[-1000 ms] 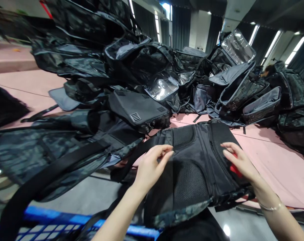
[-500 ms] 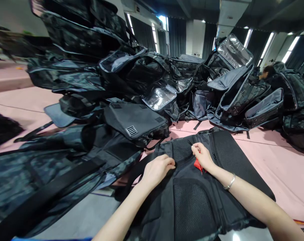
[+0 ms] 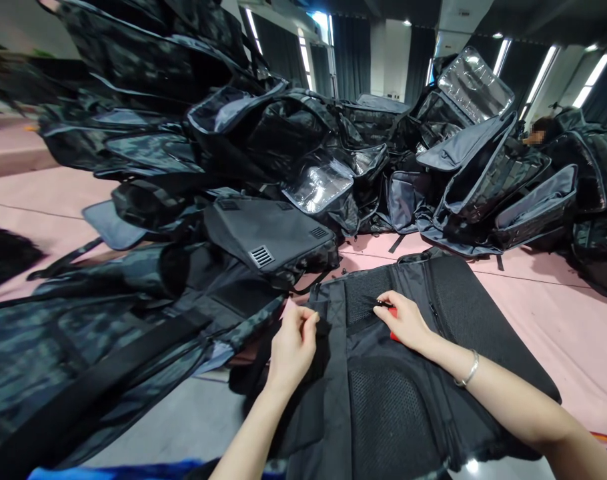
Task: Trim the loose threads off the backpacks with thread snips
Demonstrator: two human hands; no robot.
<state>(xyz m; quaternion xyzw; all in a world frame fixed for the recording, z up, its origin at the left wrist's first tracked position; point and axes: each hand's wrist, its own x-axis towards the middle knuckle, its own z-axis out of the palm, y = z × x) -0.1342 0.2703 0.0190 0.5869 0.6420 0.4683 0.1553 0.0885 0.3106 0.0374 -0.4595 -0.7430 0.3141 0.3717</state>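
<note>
A black backpack lies flat in front of me with its mesh-padded back panel facing up. My right hand is closed over that panel, around a small red tool with a dark, thin tip; the palm hides most of it, so its exact kind is unclear. My left hand is raised at the backpack's left edge, thumb and fingers pinched together. Whatever is in that pinch, if anything, is too small to make out. A black shoulder strap shows beside and behind the left hand.
Camouflage backpacks are heaped along the back, several with open flaps and silvery linings. A flat-based black bag and another camouflage bag lie to the left. Pink cloth covers the table. A person is partly visible at the far right.
My left hand has lifted off the backpack's panel and moved left, turning upward in a pinch. My right hand has shifted slightly down, still closed on the red tool.
</note>
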